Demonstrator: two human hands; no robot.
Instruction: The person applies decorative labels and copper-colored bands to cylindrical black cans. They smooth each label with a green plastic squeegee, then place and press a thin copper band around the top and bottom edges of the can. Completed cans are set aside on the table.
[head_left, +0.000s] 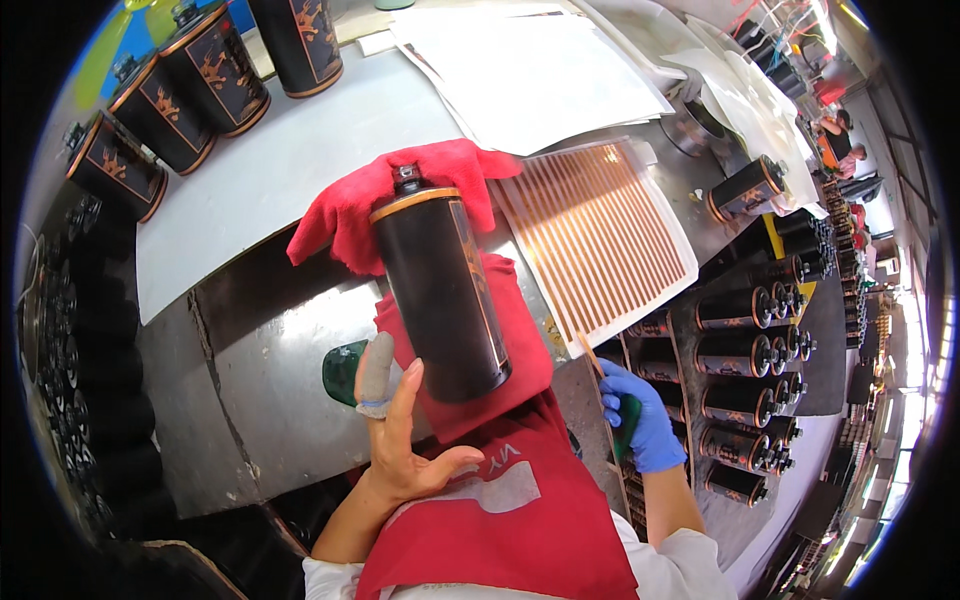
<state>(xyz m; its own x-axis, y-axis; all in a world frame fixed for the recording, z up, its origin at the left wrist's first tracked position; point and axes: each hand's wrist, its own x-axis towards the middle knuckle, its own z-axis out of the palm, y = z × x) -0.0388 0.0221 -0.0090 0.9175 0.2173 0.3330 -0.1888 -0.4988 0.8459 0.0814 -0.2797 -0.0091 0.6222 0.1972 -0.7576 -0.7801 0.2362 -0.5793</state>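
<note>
A black bottle with gold bands near its shoulder and base lies tilted on red cloths, its neck toward the far side. A bright red towel is bunched under its neck, and a folded dark red cloth lies under its body. My left hand is open beside the bottle's base, fingers spread, one wearing a grey finger cover. My right hand, in a blue glove, pinches a thin gold strip by the near corner of a sheet of gold strips. A green flat piece is also held in that hand.
Another dark green piece lies left of the bottle. Decorated black bottles stand at the far left. White sheets cover the far table. Several bottles lie racked at right; one bottle rests on the far right edge.
</note>
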